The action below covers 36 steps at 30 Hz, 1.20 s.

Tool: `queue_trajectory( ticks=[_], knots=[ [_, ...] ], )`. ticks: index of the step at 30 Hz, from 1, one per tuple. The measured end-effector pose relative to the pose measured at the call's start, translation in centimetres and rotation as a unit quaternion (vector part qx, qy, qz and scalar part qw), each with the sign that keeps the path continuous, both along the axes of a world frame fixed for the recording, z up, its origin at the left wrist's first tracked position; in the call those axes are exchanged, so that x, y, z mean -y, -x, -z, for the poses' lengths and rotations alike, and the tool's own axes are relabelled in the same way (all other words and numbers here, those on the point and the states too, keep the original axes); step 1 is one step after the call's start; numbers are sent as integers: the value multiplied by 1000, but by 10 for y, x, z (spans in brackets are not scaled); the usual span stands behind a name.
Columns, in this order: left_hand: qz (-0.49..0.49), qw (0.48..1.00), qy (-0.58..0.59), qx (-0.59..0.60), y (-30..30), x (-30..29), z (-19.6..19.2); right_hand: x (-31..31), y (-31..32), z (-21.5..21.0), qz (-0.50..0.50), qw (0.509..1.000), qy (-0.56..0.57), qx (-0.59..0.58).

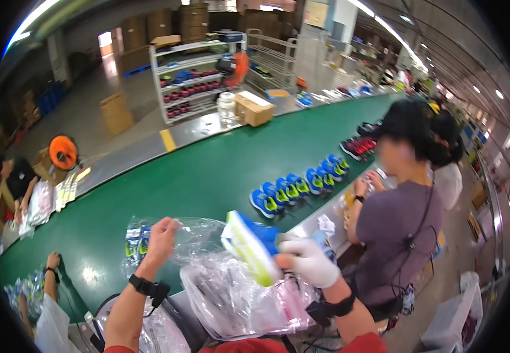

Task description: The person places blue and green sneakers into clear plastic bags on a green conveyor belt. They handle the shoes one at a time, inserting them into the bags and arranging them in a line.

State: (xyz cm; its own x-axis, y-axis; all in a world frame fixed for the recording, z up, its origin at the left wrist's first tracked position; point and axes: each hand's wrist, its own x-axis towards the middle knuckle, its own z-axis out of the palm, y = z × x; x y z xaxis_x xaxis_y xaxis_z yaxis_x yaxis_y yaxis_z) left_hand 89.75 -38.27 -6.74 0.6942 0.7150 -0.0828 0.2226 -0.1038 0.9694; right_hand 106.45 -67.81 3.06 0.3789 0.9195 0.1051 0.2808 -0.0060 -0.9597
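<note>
My right hand (312,262), in a white glove with some fingertips bare, grips a blue sneaker (262,236) whose white and lime sole is turned toward me. To its left, my bare left hand (162,236) pinches the edge of a clear plastic bag (199,235), which stretches toward the sneaker. Just beyond my left wrist, a bagged pair of blue and lime shoes (137,242) lies on the green belt (202,176). Below my hands sits a stack of clear plastic bags (237,297).
A row of blue sneakers (296,187) stands on the belt at right, with red and black shoes (358,147) farther along. A co-worker (399,206) works close on my right. Another person's arm (52,276) reaches in at left, near bagged shoes (27,289). A carton (254,108) borders the far side.
</note>
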Motion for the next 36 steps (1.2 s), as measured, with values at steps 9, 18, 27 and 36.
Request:
queue_trajectory(
  ticks=[9, 18, 27, 36],
  knots=[
    [94, 995, 14, 16, -26, 18, -27, 11, -5, -11, -61, 984, -54, 159],
    [334, 916, -217, 46, -76, 77, -53, -40, 57, 30, -165, 804, -6, 572],
    [355, 871, -327, -91, -98, 52, -63, -37, 68, 27, -195, 753, -137, 614],
    [398, 772, -494, -38, -45, 68, -74, -35, 26, 50, -116, 821, -9, 559]
  ],
)
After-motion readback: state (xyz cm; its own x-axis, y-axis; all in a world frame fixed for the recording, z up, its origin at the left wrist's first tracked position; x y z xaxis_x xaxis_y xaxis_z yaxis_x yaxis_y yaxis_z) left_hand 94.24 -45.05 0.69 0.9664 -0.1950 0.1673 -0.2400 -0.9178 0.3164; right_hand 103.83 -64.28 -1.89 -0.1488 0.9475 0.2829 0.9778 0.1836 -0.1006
